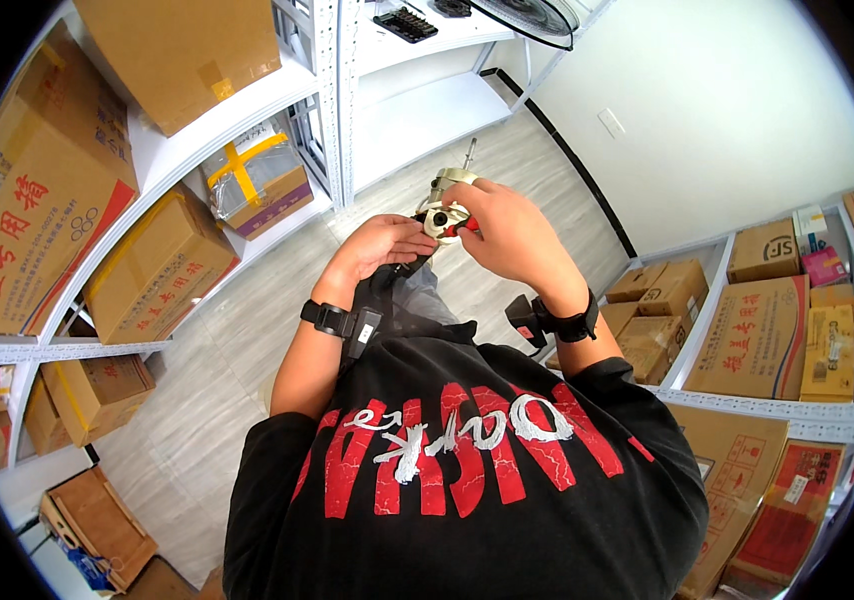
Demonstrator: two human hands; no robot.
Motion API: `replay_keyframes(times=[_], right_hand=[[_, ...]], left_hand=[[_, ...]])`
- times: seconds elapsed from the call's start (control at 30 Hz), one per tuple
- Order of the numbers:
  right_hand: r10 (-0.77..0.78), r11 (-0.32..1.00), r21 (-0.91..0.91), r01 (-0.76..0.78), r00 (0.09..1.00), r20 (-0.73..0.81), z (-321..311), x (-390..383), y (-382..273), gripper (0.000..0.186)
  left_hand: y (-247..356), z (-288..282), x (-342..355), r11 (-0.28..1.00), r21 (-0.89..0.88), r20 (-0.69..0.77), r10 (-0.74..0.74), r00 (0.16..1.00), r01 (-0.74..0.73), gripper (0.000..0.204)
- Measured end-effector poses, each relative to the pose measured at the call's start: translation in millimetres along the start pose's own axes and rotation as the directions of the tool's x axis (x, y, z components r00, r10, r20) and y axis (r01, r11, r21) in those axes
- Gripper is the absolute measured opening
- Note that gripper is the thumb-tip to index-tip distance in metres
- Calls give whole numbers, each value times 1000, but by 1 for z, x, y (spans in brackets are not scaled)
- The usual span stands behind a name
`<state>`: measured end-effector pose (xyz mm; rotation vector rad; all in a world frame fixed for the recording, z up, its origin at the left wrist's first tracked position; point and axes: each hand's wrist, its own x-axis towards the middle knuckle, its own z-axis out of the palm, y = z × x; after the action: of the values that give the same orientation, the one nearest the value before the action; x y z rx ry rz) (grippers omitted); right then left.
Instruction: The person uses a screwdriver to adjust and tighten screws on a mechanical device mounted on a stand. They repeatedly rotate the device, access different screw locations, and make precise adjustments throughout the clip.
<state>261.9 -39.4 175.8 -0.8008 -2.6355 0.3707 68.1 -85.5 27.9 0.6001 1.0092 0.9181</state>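
In front of my body is a cream-coloured electric fan motor [454, 178] with a thin metal shaft [470, 150] pointing away from me. The fingers of my left hand [384, 242] are bent against the motor's left side and grip it. My right hand [515, 232] reaches over from the right, its fingers closed round a small red piece [463, 228] at the motor's near end. Whether that red piece is a tool handle or a part cannot be made out. A dark piece [402, 268] hangs below the motor, partly hidden by my left hand.
White shelving with cardboard boxes [162, 265] stands on my left, and more boxed shelving [747, 335] on my right. Ahead, a white shelf unit [432, 115] carries a black bit set [405, 24] and a round fan grille [537, 14]. Grey flooring [237, 335] lies between.
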Motion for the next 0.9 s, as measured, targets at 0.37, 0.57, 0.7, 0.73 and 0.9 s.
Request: replay_keyframes(times=[0.37,0.57,0.7,0.73,0.9], right_hand=[[81,997,-4,-81,994,75,-1,-5,0,25],[185,975,-129,-182,983,9,6,-1,2,25],[89,990,-105,-91,996,-18,20,7,12,22],[64,993,-98,-70,996,-61,18,1,14,23],[197,979,-43,-200,978,-69,20,-5,9,28]], left_hand=[[-2,2,-1,1000,17,0,2,1000,-2,32],[-4,-3,0,1000,1,-1,-5,1000,5,33],[-7,-20,10,1000,27,15,-14,1000,14,32],[-7,-20,12,999,26,20,-22,1000,22,31],[-6,-17,13,999,30,15,-39,999,39,31]])
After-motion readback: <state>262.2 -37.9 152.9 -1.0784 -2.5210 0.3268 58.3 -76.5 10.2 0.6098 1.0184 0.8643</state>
